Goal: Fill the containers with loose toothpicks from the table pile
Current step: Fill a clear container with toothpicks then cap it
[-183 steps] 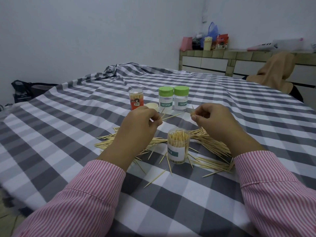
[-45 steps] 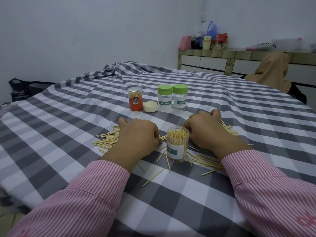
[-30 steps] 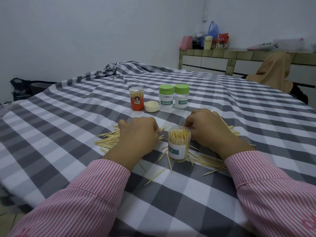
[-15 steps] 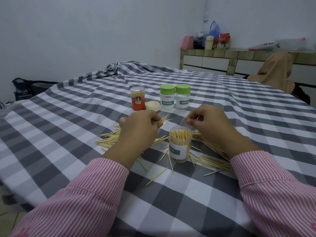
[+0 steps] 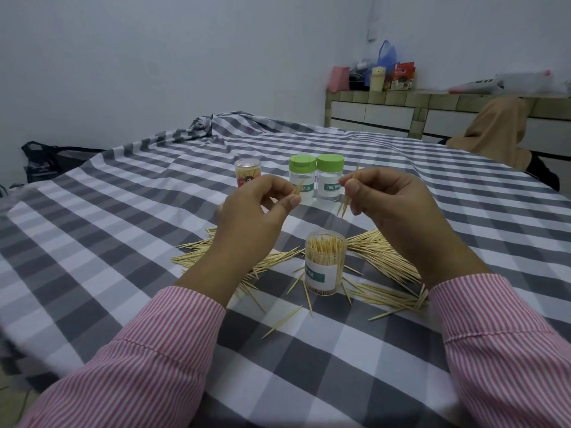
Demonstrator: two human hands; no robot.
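Observation:
An open clear container (image 5: 323, 263) with a teal label stands upright, packed with toothpicks. Loose toothpicks (image 5: 383, 257) lie scattered around it on the checked cloth, left and right. My left hand (image 5: 256, 211) is raised above the pile, left of the container, and pinches a few toothpicks between thumb and fingers. My right hand (image 5: 392, 202) is raised above and right of the container and pinches a small bundle of toothpicks that points down. Two green-lidded containers (image 5: 315, 180) stand behind my hands.
A small red-labelled jar (image 5: 247, 177) stands left of the green-lidded pair. The grey and white checked cloth (image 5: 129, 230) covers the whole table. A tiled counter (image 5: 401, 112) with bags runs along the far wall; a person in tan cloth (image 5: 500, 131) sits at the far right.
Both hands have risen from the pile, each with toothpicks pinched, and now hover higher in front of the green-lidded containers. The open container has not moved.

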